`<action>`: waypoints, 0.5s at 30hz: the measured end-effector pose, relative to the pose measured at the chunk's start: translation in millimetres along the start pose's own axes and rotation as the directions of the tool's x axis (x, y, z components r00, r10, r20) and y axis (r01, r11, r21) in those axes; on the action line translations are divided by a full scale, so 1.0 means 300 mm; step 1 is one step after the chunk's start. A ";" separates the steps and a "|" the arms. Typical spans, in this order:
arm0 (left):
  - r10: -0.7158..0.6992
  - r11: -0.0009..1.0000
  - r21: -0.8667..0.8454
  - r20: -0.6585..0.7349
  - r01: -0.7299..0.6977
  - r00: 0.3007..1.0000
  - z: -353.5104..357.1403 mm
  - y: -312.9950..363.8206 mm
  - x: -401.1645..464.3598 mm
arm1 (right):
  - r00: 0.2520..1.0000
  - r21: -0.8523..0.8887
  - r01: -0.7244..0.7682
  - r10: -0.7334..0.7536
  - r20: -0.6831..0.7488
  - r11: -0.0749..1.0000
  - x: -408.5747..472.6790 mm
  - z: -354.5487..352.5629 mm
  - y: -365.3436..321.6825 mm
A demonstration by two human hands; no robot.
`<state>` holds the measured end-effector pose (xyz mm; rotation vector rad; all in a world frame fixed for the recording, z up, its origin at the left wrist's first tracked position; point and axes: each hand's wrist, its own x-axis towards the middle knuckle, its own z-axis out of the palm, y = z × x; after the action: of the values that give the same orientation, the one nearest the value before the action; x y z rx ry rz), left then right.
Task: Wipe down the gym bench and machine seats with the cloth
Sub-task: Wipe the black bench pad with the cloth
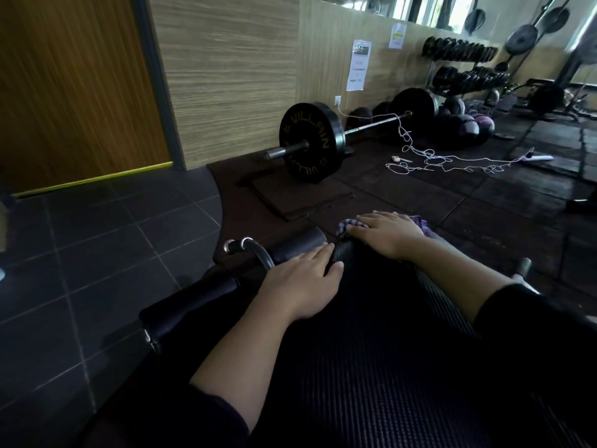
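The cloth [429,226] is pressed flat under the right hand [384,231], fingers straight, nothing gripped. Being soft and limp, it is best bunched beneath the palm. The bench [371,318] is braced by the flat left hand [300,282].

The scene was dim overall, with daylight entering through the windows [429,9] at the upper right, where the glass was blown out to near white. Below them the dumbbell rack [465,66] looked soft and smeared. The dark padded surface [371,350] nearest the camera sank into heavy shadow, its ribbed texture barely showing. Wide-angle distortion bent the wooden door [74,92] and the floor tiles [97,240] far left of the windows, and the edges were slightly blurred.
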<state>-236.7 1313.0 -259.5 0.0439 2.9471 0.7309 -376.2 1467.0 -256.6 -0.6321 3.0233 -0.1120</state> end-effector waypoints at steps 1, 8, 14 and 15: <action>0.000 1.000 -0.001 -0.002 0.000 1.000 -0.001 -0.002 0.000 | 1.000 -0.013 -0.025 0.025 0.008 1.000 0.025 -0.007 0.021; 0.012 1.000 0.016 -0.003 -0.012 1.000 0.004 -0.005 0.007 | 0.954 0.076 -0.291 0.295 -0.053 0.954 -0.057 0.001 0.111; -0.006 0.999 0.033 0.011 0.006 1.000 -0.003 0.003 -0.001 | 0.982 -0.002 -0.157 0.155 -0.107 0.988 -0.168 0.036 -0.013; -0.010 1.000 0.022 0.017 0.010 1.000 -0.008 0.003 -0.008 | 0.990 -0.002 -0.102 0.101 -0.096 0.995 -0.175 0.033 -0.024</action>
<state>-234.6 1312.5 -256.9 0.0371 2.9376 0.6929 -324.6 1480.8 -263.8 -0.4855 3.1426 -0.1320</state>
